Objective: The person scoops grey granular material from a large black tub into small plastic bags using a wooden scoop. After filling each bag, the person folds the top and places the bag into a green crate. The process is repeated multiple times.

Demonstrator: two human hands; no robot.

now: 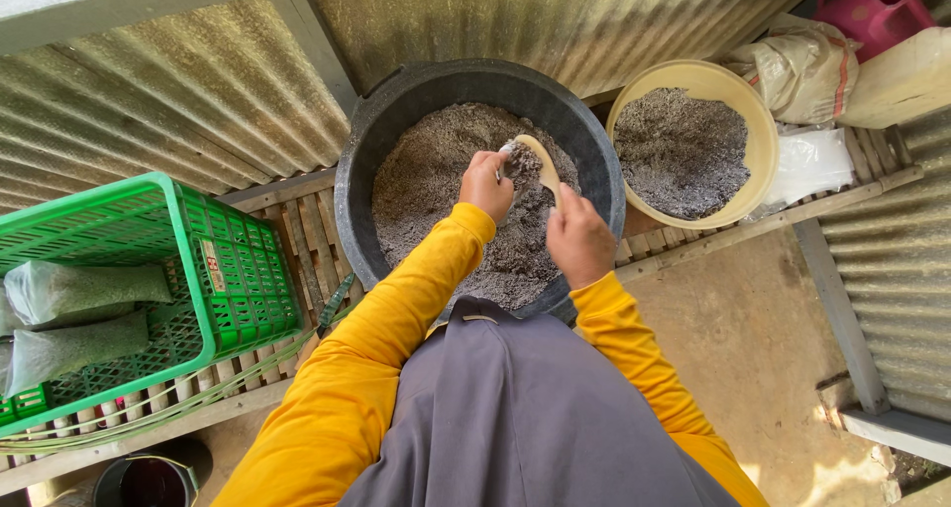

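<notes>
A large black tub point(369, 131) holds a grey, grainy soil mix point(436, 160). Over the mix, my right hand point(580, 238) grips the handle of a pale wooden scoop point(540, 162), whose bowl points away from me. My left hand point(486, 184) is closed around a small clear bag point(507, 151) held at the scoop's tip, with dark mix beneath it. Both arms wear yellow sleeves above a grey apron.
A yellow basin point(761, 141) of darker grit stands right of the tub. A green plastic crate point(228, 269) at left holds filled clear bags point(84, 289). Sacks point(802, 66), a pink watering can point(872, 7) and corrugated metal walls surround the wooden slat bench point(307, 235).
</notes>
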